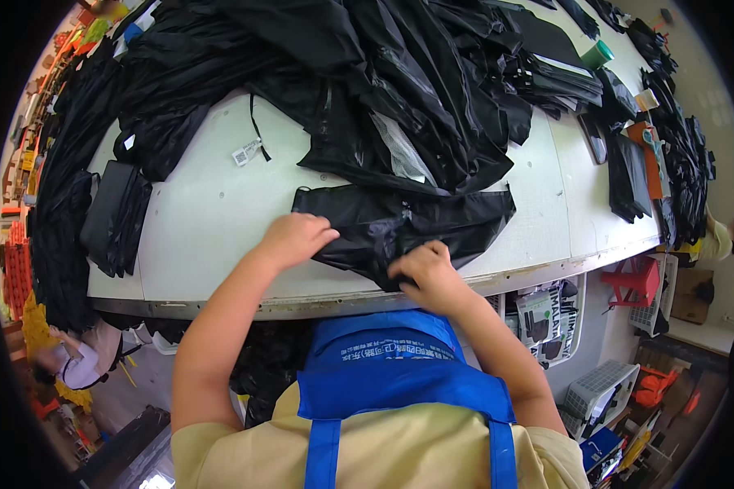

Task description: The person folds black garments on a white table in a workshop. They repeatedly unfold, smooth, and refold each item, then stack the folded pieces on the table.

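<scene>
A shiny black garment, folded into a wide shape that narrows toward me, lies at the table's near edge. My left hand is at its left side, fingers close together and bent onto the fabric. Over the right part of its lower point is my right hand, its fingers apart and slightly blurred, touching or just above the cloth. Just beyond lies a large heap of black garments, its lower edge meeting the folded one. A white tag on a black cord rests to the left of the heap.
The white table has a worn front edge. Folded black stacks lie at left and right. A green cup-shaped thing stands far right. A red stool and grey crate are below right; another person is at left.
</scene>
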A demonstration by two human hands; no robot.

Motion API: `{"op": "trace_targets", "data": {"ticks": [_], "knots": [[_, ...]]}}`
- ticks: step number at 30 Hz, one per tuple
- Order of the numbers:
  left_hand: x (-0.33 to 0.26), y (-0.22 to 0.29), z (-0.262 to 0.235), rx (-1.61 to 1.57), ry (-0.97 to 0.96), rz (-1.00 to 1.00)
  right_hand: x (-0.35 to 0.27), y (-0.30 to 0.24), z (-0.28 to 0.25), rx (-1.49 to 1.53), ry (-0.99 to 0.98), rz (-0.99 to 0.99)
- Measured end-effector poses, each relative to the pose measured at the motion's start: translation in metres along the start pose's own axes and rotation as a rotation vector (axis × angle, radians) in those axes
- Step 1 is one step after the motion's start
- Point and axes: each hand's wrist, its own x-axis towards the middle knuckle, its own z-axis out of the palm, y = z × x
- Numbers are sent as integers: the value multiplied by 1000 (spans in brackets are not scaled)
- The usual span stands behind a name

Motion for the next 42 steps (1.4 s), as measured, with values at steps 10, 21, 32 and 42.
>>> {"op": "trace_targets", "data": {"ticks": [10, 21, 32, 42], "knots": [[12, -12, 44, 69, 146, -85, -48, 7, 10, 349, -512, 481], [-16, -20, 74, -1479, 568, -631, -26, -3, 69, -303, -110, 308], [55, 88, 138, -455, -23, 22, -45, 31, 61, -55, 418, 262], [59, 88, 141, 89, 35, 209, -59, 93, 15, 974, 722, 789]]}}
